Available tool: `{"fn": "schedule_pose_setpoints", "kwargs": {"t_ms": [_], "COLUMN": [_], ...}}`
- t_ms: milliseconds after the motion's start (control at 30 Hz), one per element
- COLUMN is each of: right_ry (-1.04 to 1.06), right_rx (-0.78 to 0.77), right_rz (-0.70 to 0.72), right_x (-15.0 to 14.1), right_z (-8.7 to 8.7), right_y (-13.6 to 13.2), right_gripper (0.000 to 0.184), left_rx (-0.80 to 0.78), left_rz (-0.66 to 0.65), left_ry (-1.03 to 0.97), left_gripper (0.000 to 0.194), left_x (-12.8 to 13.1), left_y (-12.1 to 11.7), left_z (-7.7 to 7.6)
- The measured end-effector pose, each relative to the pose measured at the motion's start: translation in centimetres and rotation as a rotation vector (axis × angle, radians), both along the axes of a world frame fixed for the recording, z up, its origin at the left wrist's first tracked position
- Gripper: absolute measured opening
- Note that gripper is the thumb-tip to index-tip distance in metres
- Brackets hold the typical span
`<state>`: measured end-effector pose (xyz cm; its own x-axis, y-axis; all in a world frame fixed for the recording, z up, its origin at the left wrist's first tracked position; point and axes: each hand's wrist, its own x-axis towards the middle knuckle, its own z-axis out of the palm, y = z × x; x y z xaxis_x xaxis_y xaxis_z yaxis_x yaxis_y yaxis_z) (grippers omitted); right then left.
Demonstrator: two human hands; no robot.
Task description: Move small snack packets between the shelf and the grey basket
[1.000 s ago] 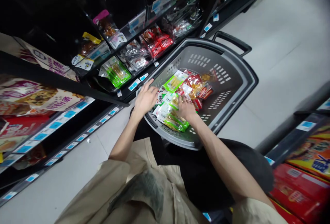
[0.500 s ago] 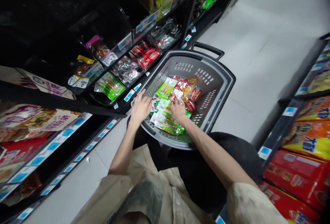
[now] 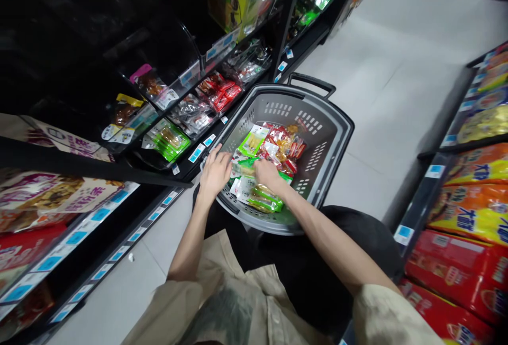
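Note:
A grey plastic shopping basket [image 3: 338, 173] with a black rim stands in front of my knees. My left hand [image 3: 215, 174] lies on its near left rim, fingers stretched out and slightly apart. Inside the basket, my right hand [image 3: 268, 174] has its fingers closed on a green-and-white snack packet [image 3: 244, 166], whose edge sticks out to the left of them. Another green packet [image 3: 254, 139] lies just beyond. Closer to me is a clear-and-green packet [image 3: 264, 201]. Red-wrapped snacks [image 3: 291, 146] fill the far right part of the pile. My right fingertips are partly hidden.
Along the left runs a black shelf with green packets [image 3: 169, 141], red packets [image 3: 219, 91] and a yellow-green carton [image 3: 240, 1]. On the right, a shelf holds red multipacks [image 3: 456, 265] and orange noodle bags [image 3: 468, 207]. Pale floor tiles [image 3: 381, 107] stretch ahead between them.
My right hand has shifted left within the basket and closed on a green-and-white packet, which is now tilted up. My left hand stays at the rim. The view has shifted slightly.

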<state>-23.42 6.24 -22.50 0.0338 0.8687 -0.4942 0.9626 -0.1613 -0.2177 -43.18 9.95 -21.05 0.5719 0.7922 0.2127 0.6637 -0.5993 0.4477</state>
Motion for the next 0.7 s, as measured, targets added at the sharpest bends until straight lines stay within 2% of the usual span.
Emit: {"fn": "schedule_pose_setpoints", "kwargs": {"t_ms": [100,200,333,433,533,700], "right_ry": [0.192,0.505,0.988,1.281,1.389,1.39], "right_rx": [0.141,0.323,0.462,0.476,0.436,0.383], "right_rz": [-0.146,-0.301,-0.569,-0.686,-0.701,-0.722], "right_x": [1.0,1.8,1.6,1.0,0.4,0.0], "right_z": [1.4,1.9,2.1,2.3,2.3,1.6], "right_y": [1.1,1.9,2.1,1.8,1.6,1.6], "right_gripper": [0.023,0.041,0.051,0.051,0.05,0.048], "left_rx": [0.005,-0.029,-0.263,-0.49,-0.642,-0.654], "left_rz": [0.072,0.171,0.261,0.248,0.195,0.18], "left_ry": [-0.121,-0.295,-0.601,-0.786,-0.85,-0.83], "left_gripper": [0.042,0.047,0.047,0.048,0.048,0.041], "left_x": [-0.2,-0.4,0.4,1.8,2.8,2.8], "left_y": [-0.1,0.3,1.0,1.0,0.5,0.3], "left_z": [0.1,0.0,-0.5,-1.2,-1.9,-2.0]}}
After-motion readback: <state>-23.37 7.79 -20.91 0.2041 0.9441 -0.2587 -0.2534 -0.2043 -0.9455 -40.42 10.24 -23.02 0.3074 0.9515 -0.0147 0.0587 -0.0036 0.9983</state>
